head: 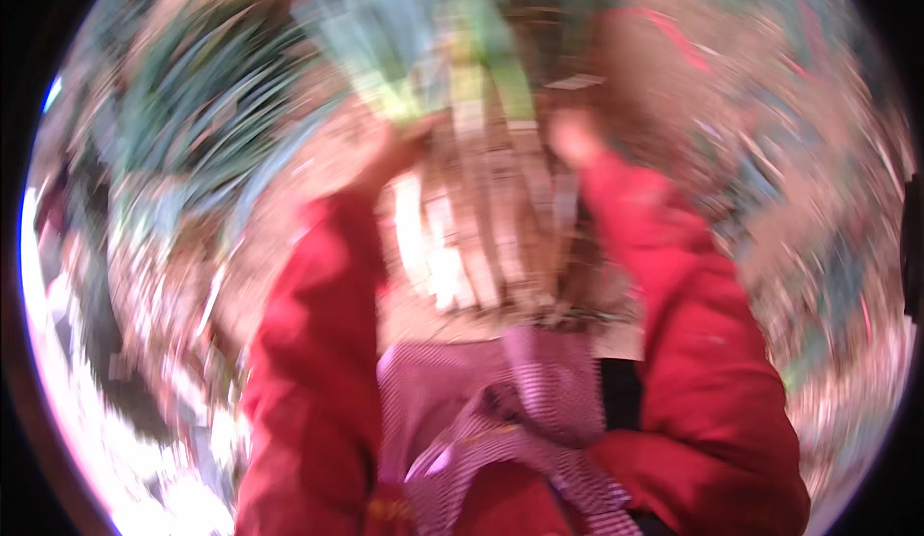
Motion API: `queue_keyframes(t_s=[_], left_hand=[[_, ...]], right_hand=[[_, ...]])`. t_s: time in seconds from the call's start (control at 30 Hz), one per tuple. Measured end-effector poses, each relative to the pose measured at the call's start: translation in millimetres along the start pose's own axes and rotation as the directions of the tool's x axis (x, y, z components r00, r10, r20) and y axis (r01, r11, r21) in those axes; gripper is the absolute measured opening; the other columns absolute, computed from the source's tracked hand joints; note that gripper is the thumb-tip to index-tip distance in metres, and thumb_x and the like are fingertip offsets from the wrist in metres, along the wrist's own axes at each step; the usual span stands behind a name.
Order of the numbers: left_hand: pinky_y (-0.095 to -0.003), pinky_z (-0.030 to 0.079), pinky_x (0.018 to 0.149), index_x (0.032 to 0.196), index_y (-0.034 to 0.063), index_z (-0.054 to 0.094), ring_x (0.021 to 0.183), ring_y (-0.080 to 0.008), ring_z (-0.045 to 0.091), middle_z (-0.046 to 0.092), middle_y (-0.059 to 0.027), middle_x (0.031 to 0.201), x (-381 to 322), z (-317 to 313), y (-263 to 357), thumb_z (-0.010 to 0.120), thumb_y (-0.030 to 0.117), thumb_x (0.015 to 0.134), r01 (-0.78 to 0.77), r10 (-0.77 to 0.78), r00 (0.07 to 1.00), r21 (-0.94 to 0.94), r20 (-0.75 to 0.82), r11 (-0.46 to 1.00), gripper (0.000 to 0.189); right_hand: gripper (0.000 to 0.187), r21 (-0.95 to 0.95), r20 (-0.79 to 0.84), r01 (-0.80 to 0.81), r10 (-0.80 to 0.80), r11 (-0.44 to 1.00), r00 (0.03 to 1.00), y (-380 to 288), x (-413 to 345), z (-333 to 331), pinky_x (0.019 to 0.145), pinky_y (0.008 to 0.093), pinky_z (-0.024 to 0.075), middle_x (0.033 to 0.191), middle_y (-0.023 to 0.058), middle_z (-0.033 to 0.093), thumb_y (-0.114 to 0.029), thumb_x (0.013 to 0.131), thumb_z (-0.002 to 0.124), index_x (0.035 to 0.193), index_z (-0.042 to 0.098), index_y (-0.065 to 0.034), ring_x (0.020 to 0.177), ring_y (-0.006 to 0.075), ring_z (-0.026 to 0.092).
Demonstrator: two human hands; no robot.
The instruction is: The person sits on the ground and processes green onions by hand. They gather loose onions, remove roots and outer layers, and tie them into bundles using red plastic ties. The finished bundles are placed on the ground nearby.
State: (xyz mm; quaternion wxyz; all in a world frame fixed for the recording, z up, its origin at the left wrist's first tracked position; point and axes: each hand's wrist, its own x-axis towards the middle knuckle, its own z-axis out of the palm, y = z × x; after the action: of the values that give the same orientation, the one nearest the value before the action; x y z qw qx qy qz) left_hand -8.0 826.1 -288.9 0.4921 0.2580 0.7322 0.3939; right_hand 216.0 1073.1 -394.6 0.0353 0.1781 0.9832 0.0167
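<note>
A bundle of leeks (498, 197) is in front of me, white stalks and root ends towards my body, green leaves (404, 23) pointing away. My left hand (401, 143) grips the bundle's left side, where the stalks turn green. On the right side, my right hand (574, 135) is against or just beside the stalks; blur hides its fingers, and I cannot tell whether it grips. Both arms wear red sleeves. Strong motion blur smears the whole view.
To the left lies a heap of leeks (209, 117) with long green leaves. Brown soil (289, 175) and scattered plant debris surround the bundle. Pink strands (675, 38) lie at the upper right. A pink checked apron (447, 377) covers my lap.
</note>
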Motion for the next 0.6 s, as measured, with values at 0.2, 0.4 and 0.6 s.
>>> queue_keyframes(t_s=[0.2,0.4,0.6], left_hand=[[-0.0327,0.034,0.104,0.135,-0.0014,0.036,0.125,-0.0297,0.040,0.043,-0.0198,0.131,-166.3,33.7,87.9,0.068,0.023,0.082,-0.016,0.067,0.991,0.388,-0.118,0.922,0.066],[-0.0379,0.037,0.102,0.126,-0.0035,0.044,0.122,-0.0339,0.044,0.044,-0.0233,0.128,-332.0,50.6,81.9,0.059,0.015,0.086,0.109,-0.119,0.992,-0.177,-0.048,0.978,0.047],[-0.0330,0.041,0.097,0.129,-0.0006,0.041,0.112,-0.0235,0.050,0.048,-0.0134,0.124,-375.1,51.4,81.2,0.050,0.017,0.094,0.243,-0.232,0.964,-0.775,0.128,0.583,0.040]], right_hand=[[0.059,0.278,0.416,-0.246,0.114,0.928,0.902,41.4,-23.5,-111.7,0.085,0.0507,0.0437,0.106,0.0310,0.057,-0.042,0.088,0.054,0.128,0.043,0.0007,0.099,0.0448,0.055],[0.031,0.727,0.293,0.000,-0.309,0.687,0.905,-51.1,-102.0,-301.9,0.077,0.0393,0.0467,0.093,0.0163,0.061,-0.015,0.084,0.055,0.110,0.056,0.0014,0.083,0.0306,0.060],[0.021,0.677,0.736,-0.643,-0.302,0.359,0.606,-177.8,-171.6,-385.2,0.073,0.0351,0.0497,0.093,0.0165,0.063,-0.006,0.086,0.053,0.103,0.056,0.0061,0.081,0.0272,0.064]])
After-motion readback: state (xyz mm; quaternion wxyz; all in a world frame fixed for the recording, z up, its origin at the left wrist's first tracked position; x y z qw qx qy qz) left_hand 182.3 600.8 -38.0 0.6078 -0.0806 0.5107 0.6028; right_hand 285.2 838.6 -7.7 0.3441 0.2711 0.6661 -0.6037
